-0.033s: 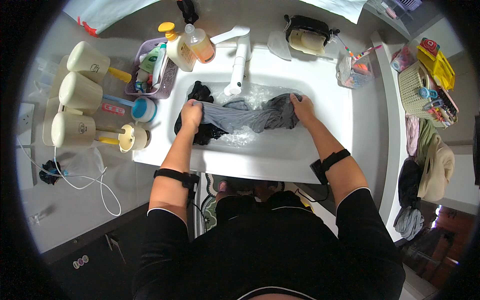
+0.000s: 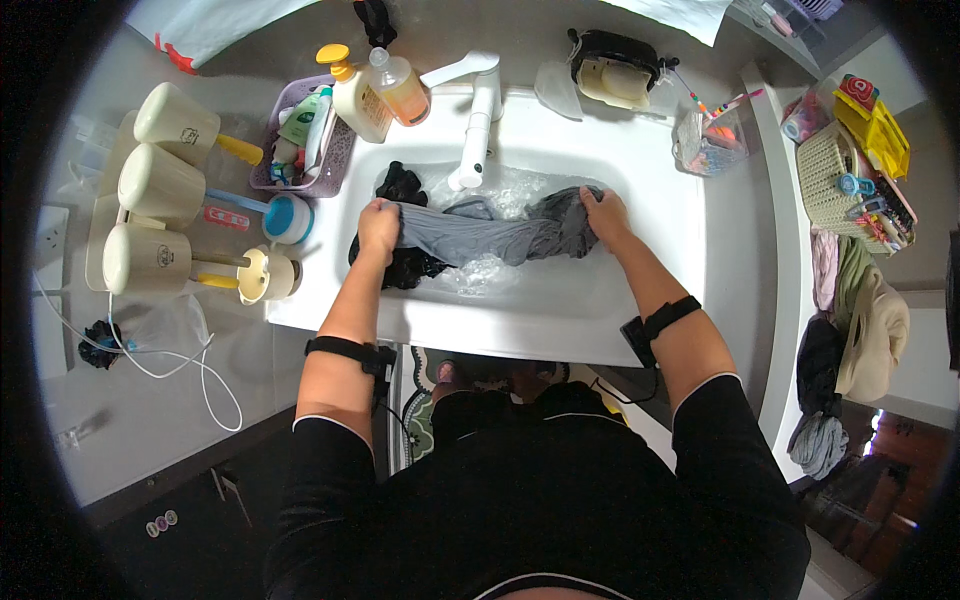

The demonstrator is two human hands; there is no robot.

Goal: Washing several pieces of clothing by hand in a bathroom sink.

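Observation:
A wet grey cloth garment (image 2: 465, 236) stretches across the white sink (image 2: 650, 310), over water. My left hand (image 2: 379, 232) is closed on its left end. At the other end my right hand (image 2: 606, 219) grips the bunched, darker part, its fingers wrapped over the fabric. Black cloth (image 2: 408, 268) lies in the water beside and partly behind my left hand. Above the garment hangs the spout of a white faucet (image 2: 478, 135); its tip is apart from the cloth.
Behind the sink stand a pump bottle (image 2: 360, 105), a clear bottle of orange liquid (image 2: 400, 92) and a purple basket (image 2: 330, 178). Cream cup holders (image 2: 160, 185) line the left wall. A clear brush cup (image 2: 710, 145) sits back right, near a soap holder (image 2: 612, 75).
My left hand has shifted very slightly to the left with the garment's end. The right hand stays where it was.

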